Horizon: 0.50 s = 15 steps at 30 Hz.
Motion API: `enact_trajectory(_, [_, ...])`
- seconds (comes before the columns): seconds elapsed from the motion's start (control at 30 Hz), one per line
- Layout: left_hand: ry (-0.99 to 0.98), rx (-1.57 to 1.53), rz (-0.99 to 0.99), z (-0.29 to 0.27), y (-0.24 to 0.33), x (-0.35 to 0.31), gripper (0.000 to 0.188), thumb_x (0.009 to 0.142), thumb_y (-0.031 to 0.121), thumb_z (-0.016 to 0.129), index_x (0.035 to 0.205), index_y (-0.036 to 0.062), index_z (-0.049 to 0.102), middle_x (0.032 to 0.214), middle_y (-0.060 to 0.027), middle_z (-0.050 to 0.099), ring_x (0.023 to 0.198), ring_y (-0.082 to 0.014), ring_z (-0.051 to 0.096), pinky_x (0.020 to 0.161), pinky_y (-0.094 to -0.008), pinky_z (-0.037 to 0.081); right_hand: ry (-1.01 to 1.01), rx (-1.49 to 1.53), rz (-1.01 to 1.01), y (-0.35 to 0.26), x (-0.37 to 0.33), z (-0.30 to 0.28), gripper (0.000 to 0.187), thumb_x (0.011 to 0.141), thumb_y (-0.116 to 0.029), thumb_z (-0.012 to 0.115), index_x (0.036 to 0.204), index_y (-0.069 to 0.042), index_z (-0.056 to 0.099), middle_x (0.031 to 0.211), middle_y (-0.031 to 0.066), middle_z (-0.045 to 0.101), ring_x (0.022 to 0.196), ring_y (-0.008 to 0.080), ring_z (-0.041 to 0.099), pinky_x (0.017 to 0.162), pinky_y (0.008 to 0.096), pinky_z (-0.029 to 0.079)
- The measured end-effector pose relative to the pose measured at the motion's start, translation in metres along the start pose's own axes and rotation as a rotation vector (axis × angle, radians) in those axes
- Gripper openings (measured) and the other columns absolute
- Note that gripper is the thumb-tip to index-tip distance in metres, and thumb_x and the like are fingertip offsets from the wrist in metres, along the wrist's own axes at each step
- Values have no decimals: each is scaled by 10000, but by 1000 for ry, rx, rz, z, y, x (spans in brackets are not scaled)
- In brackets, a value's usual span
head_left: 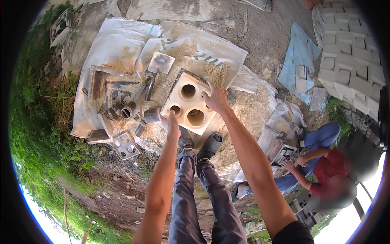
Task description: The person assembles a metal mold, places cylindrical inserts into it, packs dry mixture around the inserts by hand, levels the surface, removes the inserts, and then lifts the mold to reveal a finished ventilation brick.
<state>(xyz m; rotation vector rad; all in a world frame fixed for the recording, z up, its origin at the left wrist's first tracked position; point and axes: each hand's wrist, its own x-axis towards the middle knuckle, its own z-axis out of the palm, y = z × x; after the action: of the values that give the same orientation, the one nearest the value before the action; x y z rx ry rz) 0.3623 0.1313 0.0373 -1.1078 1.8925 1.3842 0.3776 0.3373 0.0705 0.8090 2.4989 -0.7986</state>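
Note:
Between my two hands is a square, cream-coloured block [181, 110] with two large round holes and smaller ones near its sides. It looks like moulded sand. My left hand [172, 125] grips its lower left side, the thumb by a small hole. Across the block, my right hand [216, 97] holds the right edge, its thumb reaching over the top face. A dark edge, perhaps a plate or frame, shows along the block's upper side. Whether the block touches the ground, I cannot tell.
White sacking [115, 40] with loose sand lies under a dark metal frame [97, 87], short pipes [127, 111], a square plate [161, 62] and a holed plate [124, 144]. At right, a person in red [331, 166] works low down. Pale blocks [345, 57] are stacked beyond.

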Motion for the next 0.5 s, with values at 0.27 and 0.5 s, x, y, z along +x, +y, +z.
enact_trajectory(0.27, [180,-32,-145,-6,-10,20,583,785,228,714,1265,-18,493,1193,-155,593,1074,-253,586,927,-376,452,-161,-121,-52,-78,32,-7,597,838,-357,652,1292,-22,458,1211,186,590,1135,332,562,969,427,437])
enact_trajectory(0.5, [337,312,-120,11,-8,16,435,683,263,721,957,-67,646,956,-217,675,852,-330,667,760,-416,527,-139,-310,-59,-79,53,5,441,824,-219,628,1192,-13,500,1061,198,643,992,342,636,867,435,505])
